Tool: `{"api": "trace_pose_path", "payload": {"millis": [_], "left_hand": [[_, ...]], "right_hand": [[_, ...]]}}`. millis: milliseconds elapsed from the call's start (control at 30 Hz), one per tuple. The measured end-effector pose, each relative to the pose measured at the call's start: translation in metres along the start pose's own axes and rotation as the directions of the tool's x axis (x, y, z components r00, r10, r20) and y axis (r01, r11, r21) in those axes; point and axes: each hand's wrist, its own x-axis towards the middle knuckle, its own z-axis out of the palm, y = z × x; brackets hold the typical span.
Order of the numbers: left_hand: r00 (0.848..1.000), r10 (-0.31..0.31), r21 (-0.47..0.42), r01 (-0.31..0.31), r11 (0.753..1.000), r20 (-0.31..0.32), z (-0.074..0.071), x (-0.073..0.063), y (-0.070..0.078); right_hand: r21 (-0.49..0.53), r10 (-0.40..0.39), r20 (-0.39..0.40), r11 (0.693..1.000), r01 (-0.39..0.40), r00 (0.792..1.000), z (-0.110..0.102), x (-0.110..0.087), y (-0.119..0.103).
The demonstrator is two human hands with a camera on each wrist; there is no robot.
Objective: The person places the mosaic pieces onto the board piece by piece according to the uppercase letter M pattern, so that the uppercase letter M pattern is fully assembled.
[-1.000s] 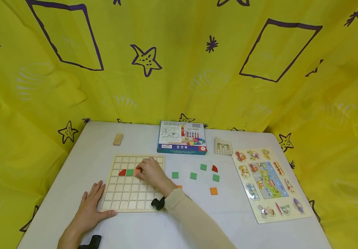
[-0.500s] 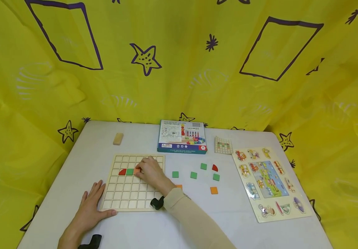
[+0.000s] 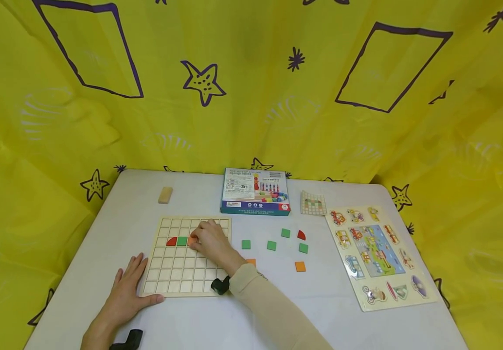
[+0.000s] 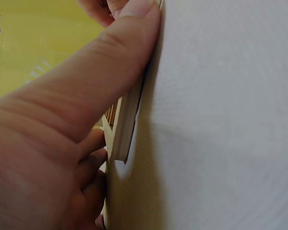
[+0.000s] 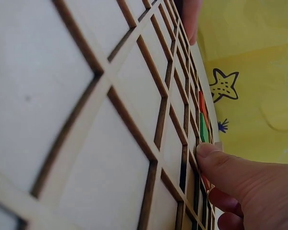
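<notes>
A wooden grid board (image 3: 174, 274) lies on the table, seen in the head view. One of its upper rows holds a red quarter-circle tile (image 3: 171, 241) and, beside it, a green square tile (image 3: 182, 241). Just right of the green one, my right hand (image 3: 212, 244) pinches an orange square tile (image 3: 192, 240) at its cell; the fingers cover part of it. My left hand (image 3: 124, 296) rests at the board's near left corner, thumb along the front edge and fingers spread by the left side. In the left wrist view, the thumb (image 4: 101, 72) touches the board's edge (image 4: 127, 127).
Right of the board lie several loose green tiles (image 3: 271, 246), a red quarter-circle (image 3: 301, 235) and orange squares (image 3: 300, 266). A pattern card (image 3: 313, 203), a vehicle puzzle board (image 3: 352, 287), a printed box (image 3: 256, 192) and a wooden block (image 3: 165, 195) stand farther out.
</notes>
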Motion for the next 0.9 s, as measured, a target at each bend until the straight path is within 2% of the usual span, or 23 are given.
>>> {"api": "trace_pose_path", "payload": {"millis": [500,900], "left_hand": [[1.0,-0.003,0.006,0.003,1.0,0.009,-0.001,0.0,0.001],[1.0,-0.011,-0.002,0.011,1.0,0.015,-0.002,-0.001,0.002]], "right_hand": [[0.045,0.035,-0.023,0.998,-0.034,0.999,-0.009,-0.014,0.006],[0.13,0.077,-0.068,0.989,-0.068,0.995,-0.037,-0.029,0.017]]}}
